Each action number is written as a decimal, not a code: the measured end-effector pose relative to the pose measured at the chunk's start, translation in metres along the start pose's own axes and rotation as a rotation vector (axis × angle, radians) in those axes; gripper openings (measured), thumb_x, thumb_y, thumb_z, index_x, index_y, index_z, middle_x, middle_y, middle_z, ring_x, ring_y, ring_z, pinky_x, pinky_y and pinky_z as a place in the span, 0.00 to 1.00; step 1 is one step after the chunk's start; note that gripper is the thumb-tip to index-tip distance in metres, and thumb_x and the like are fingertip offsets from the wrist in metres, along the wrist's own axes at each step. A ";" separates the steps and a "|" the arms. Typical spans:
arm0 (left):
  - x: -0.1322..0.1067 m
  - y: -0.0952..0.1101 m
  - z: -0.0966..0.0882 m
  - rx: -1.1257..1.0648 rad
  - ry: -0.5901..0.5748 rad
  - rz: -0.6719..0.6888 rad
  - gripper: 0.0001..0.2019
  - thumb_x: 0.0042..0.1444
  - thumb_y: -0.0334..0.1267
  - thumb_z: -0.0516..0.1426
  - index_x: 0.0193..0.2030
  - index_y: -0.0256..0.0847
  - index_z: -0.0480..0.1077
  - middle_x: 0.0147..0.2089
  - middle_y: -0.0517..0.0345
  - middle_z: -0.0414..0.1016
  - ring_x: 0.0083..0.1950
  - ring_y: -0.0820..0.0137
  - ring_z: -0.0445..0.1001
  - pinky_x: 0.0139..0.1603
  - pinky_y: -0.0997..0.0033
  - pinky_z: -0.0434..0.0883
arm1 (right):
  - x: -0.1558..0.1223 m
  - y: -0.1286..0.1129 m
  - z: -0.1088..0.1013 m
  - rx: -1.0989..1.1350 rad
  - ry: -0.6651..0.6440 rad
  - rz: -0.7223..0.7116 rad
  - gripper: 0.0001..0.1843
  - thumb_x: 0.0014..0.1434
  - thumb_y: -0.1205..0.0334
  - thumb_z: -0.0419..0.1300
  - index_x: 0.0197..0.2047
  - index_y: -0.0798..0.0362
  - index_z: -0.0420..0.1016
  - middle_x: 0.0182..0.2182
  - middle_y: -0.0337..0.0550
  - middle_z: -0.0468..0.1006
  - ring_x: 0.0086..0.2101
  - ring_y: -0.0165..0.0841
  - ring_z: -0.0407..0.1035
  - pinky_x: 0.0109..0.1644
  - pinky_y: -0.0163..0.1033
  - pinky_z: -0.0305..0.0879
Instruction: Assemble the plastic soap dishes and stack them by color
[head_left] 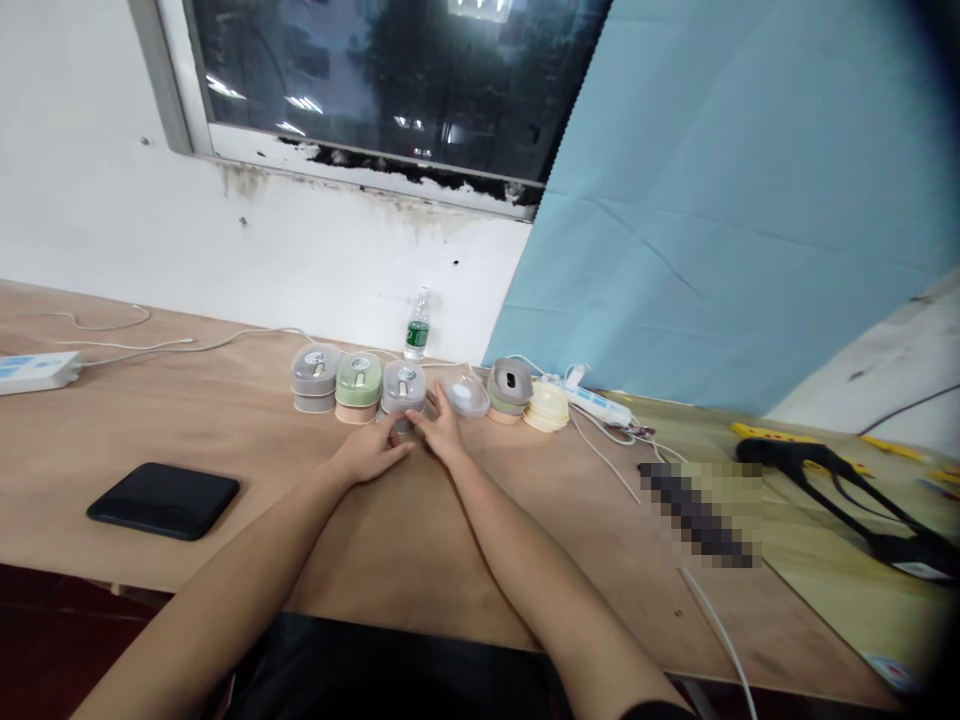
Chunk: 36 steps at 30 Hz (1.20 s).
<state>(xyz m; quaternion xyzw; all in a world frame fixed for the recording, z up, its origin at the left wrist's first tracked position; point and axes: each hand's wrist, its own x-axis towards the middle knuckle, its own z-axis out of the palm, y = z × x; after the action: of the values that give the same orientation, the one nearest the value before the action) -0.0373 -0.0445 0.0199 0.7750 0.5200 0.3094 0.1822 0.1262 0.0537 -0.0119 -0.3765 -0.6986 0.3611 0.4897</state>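
A stack of small grey food containers (405, 382) with a clear lid stands before me in a row on the wooden table. My right hand (442, 428) is at its right front corner, thumb across the front and forefinger along the right side. Just in front of the stack is my left hand (369, 452), its fingertips at the lower front and its thumb apart, with bare table between. Left of it stand a green-over-peach stack (358, 385) and another grey stack (313, 375), both with clear lids. To the right lies a clear lid (466, 394).
Further right are a grey-green-peach stack (510, 385), pale yellow containers (547, 406) and a power strip (598, 405) with cables. A water bottle (417, 328) stands by the wall. A black flat case (163, 500) lies left; another power strip (37, 372) is beyond it.
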 end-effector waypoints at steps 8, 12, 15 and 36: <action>0.001 -0.004 0.000 0.045 -0.045 -0.002 0.23 0.57 0.49 0.52 0.57 0.41 0.62 0.37 0.55 0.76 0.38 0.62 0.74 0.36 0.67 0.67 | -0.028 0.002 -0.090 -0.323 0.333 -0.101 0.24 0.56 0.48 0.56 0.51 0.53 0.70 0.37 0.45 0.77 0.27 0.32 0.66 0.39 0.41 0.66; 0.004 -0.010 0.004 0.073 -0.038 0.001 0.22 0.54 0.39 0.52 0.58 0.41 0.63 0.42 0.54 0.76 0.41 0.63 0.74 0.39 0.68 0.68 | -0.041 0.021 -0.168 -0.448 0.547 -0.033 0.21 0.56 0.50 0.54 0.46 0.56 0.72 0.30 0.43 0.74 0.26 0.31 0.63 0.35 0.39 0.64; 0.005 -0.013 0.006 0.067 -0.038 0.016 0.23 0.52 0.33 0.50 0.57 0.41 0.65 0.43 0.54 0.76 0.42 0.64 0.74 0.42 0.68 0.68 | -0.041 0.036 -0.214 -0.572 0.691 0.050 0.22 0.54 0.52 0.54 0.47 0.57 0.72 0.32 0.45 0.73 0.28 0.33 0.65 0.39 0.42 0.64; 0.002 0.003 0.002 0.067 -0.082 0.003 0.21 0.57 0.50 0.52 0.51 0.38 0.69 0.31 0.58 0.74 0.33 0.66 0.72 0.34 0.69 0.64 | -0.028 0.067 -0.240 -0.569 0.763 0.124 0.18 0.44 0.54 0.60 0.38 0.53 0.67 0.38 0.48 0.74 0.40 0.41 0.67 0.49 0.48 0.62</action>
<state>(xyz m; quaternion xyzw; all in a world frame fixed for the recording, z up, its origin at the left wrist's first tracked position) -0.0339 -0.0437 0.0210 0.7934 0.5212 0.2602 0.1767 0.3740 0.0922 -0.0195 -0.6420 -0.5165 0.0201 0.5662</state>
